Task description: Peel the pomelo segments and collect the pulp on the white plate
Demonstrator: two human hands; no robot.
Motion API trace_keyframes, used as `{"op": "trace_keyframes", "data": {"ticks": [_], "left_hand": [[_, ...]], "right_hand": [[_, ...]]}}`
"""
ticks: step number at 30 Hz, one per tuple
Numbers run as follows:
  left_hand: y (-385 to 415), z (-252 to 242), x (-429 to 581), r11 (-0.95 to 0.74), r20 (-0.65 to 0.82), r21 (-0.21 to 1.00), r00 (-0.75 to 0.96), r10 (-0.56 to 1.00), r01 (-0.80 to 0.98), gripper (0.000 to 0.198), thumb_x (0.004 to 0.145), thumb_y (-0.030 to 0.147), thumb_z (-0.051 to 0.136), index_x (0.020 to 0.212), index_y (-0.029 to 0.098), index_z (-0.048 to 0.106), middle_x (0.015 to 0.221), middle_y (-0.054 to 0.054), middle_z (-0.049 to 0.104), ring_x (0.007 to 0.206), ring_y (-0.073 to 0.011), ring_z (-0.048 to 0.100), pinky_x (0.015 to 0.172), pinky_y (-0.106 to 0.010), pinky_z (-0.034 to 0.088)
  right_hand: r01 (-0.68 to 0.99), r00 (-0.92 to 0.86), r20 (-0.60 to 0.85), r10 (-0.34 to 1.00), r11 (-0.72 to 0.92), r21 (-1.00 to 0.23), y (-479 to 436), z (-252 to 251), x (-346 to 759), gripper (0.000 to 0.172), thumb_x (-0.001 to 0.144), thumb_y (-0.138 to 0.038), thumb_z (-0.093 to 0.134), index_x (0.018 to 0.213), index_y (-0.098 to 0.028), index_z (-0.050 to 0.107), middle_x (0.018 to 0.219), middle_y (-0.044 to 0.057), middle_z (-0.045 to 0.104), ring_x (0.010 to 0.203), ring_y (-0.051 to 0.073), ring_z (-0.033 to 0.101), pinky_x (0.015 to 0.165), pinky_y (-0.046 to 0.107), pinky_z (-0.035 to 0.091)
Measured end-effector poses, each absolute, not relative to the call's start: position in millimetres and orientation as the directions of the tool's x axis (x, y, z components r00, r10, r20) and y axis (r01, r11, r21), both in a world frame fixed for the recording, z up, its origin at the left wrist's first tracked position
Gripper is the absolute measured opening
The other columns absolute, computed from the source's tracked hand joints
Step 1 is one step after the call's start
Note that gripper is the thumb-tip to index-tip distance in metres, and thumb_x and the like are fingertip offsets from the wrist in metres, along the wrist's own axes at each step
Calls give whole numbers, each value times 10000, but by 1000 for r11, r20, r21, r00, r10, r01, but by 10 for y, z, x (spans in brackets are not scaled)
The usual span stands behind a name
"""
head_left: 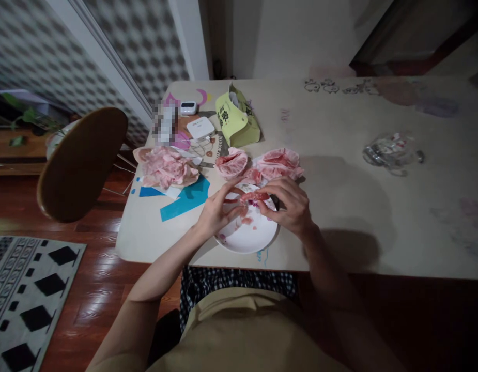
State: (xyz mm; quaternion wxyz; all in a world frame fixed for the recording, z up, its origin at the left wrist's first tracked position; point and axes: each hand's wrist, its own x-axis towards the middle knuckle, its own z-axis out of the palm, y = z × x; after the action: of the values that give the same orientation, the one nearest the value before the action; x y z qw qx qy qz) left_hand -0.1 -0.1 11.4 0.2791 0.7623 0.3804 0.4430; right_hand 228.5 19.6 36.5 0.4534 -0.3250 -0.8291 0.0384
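Note:
Over a white plate (244,244), my right hand (292,204) pinches a red pomelo segment (256,196) between thumb and fingers. My left hand (218,209) closes on the left end of the same segment, its thumb below and fingers above. Loose bits of red pulp (246,220) lie on the plate under my hands. Just beyond the plate sit a pomelo wedge (231,163) and a larger pomelo chunk (280,161), both with pale membrane showing. To their left is a heap of pinkish peel and membrane (167,169).
A yellow-green bag (239,121), a white box-shaped device (200,127) and a small device with a dark screen (188,107) stand farther back. Blue strips (186,200) mark the table's left. A clear plastic item (391,151) lies right. A brown chair (83,163) is beside the table.

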Motion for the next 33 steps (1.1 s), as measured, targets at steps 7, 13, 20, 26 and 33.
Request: {"op": "trace_keyframes", "data": {"ticks": [7, 13, 20, 26, 33], "left_hand": [[-52, 228, 20, -686, 662, 620, 214, 718, 381, 416, 945, 239, 730, 1344, 188, 622, 1238, -129, 741, 1176, -223, 716, 931, -341, 671], [-67, 162, -9, -784, 782, 491, 204, 589, 379, 566, 923, 176, 766, 1445, 199, 549, 1259, -134, 764, 1171, -215, 753, 994, -345, 652], [-90, 119, -14, -834, 841, 426, 187, 508, 350, 759, 921, 59, 728, 1579, 255, 403, 1245, -123, 782, 1129, -199, 782, 970, -288, 662], [-75, 84, 12, -829, 845, 409, 183, 502, 382, 831, 913, 52, 737, 1616, 213, 324, 1241, -137, 780, 1163, -198, 767, 1014, -298, 644], [-50, 43, 12, -806, 885, 262, 201, 420, 531, 780, 945, 140, 737, 1605, 228, 332, 1203, -95, 796, 1103, -177, 788, 902, -261, 677]], "right_hand": [[529, -346, 723, 598, 761, -377, 187, 392, 2271, 197, 905, -159, 661, 1069, -266, 685, 970, 20, 748, 943, 208, 720, 887, 399, 594], [436, -371, 760, 534, 822, -365, 146, 358, 2186, 247, 918, -144, 659, 1139, -254, 682, 1001, 32, 763, 938, 204, 728, 876, 395, 602], [448, -413, 719, 559, 812, -373, 115, 336, 2140, 319, 914, -172, 698, 1220, -258, 682, 1122, 52, 785, 1067, 240, 726, 970, 453, 588], [436, -231, 818, 527, 807, -398, -34, 452, 2025, 198, 899, -146, 762, 1047, -272, 722, 938, 7, 776, 919, 205, 715, 867, 409, 593], [460, -276, 813, 512, 813, -357, -88, 402, 1952, 150, 900, -138, 767, 984, -255, 724, 899, 0, 764, 885, 200, 686, 833, 386, 573]]}}
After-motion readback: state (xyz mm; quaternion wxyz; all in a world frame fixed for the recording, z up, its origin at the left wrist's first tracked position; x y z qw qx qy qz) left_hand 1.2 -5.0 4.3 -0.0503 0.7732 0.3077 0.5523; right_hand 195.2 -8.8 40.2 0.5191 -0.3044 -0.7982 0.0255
